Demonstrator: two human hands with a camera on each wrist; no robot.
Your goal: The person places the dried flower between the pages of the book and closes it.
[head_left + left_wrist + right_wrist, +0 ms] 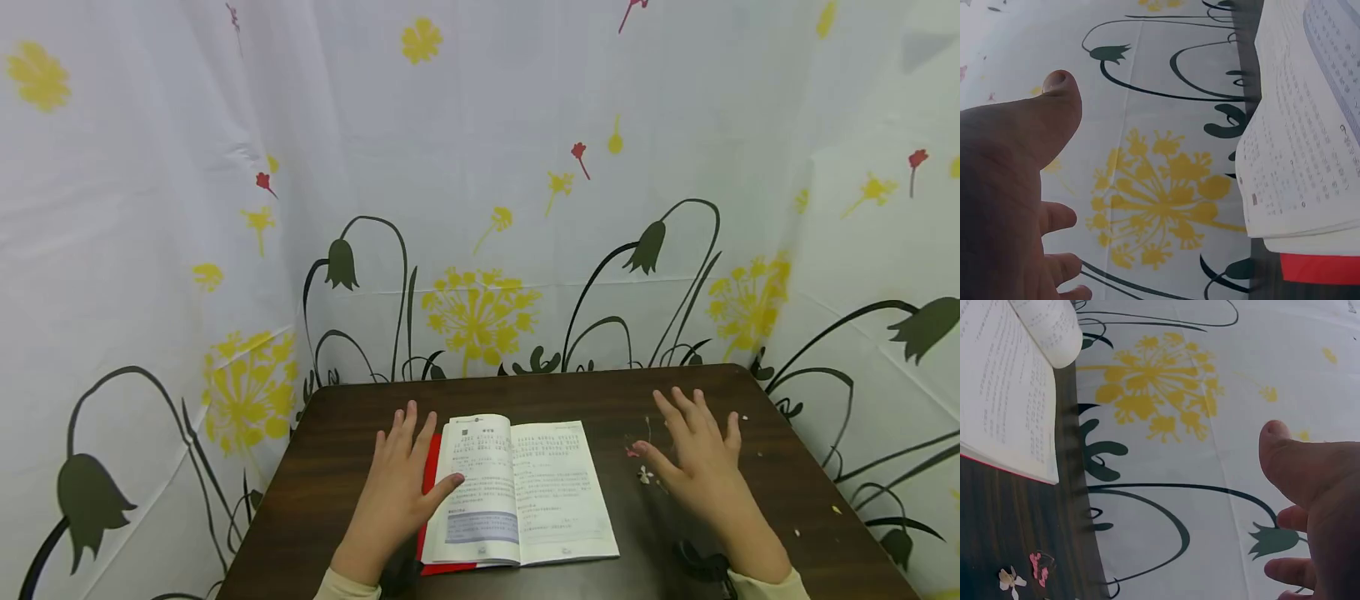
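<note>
A book (555,492) with a red cover lies spread on the dark wooden table, its pages printed with text. My left hand (401,487), fingers spread, is raised at the book's left side, the thumb overlapping the left page in the head view. On the other side, my right hand (701,467) is held up with spread fingers, holding nothing. Small dried flowers (1010,581) lie on the table between the book and my right hand; a pink one (1039,569) is among them.
The brown table (337,433) ends at a white curtain (450,167) printed with yellow and green flowers. Several tiny petals (836,509) are scattered on the table's right side. A black strap (705,562) is by my right wrist.
</note>
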